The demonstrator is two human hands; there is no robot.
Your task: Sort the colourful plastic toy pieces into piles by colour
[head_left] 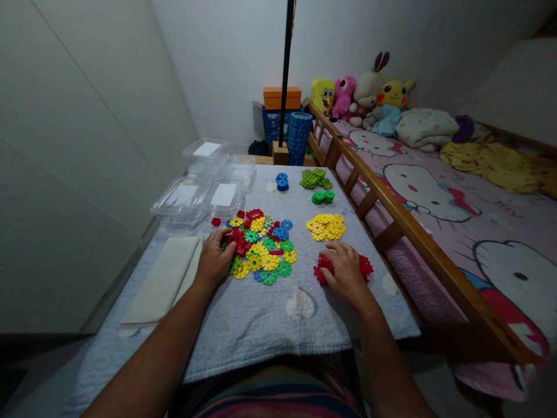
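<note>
A mixed heap of plastic snowflake building discs [261, 255] in yellow, green, blue and red lies mid-table. At its left side my left hand [215, 255] is curled, thumb and fingers around some red pieces [238, 241]. To the right, my right hand [346, 270] rests over a pile of red pieces [365, 267], fingers stretched and partly covering it; what lies under the palm is hidden. Just beyond it sits a pile of yellow discs [325, 227]. Farther back are dark green discs [322, 197], light green pieces [315, 178] and stacked blue discs [282, 183].
Clear plastic boxes [179, 197] with white labels stand at the table's back left. A folded cream cloth [161, 281] lies left of my arm. A wooden bed rail [369, 186] runs along the right side. A black pole [285, 75] rises behind the table.
</note>
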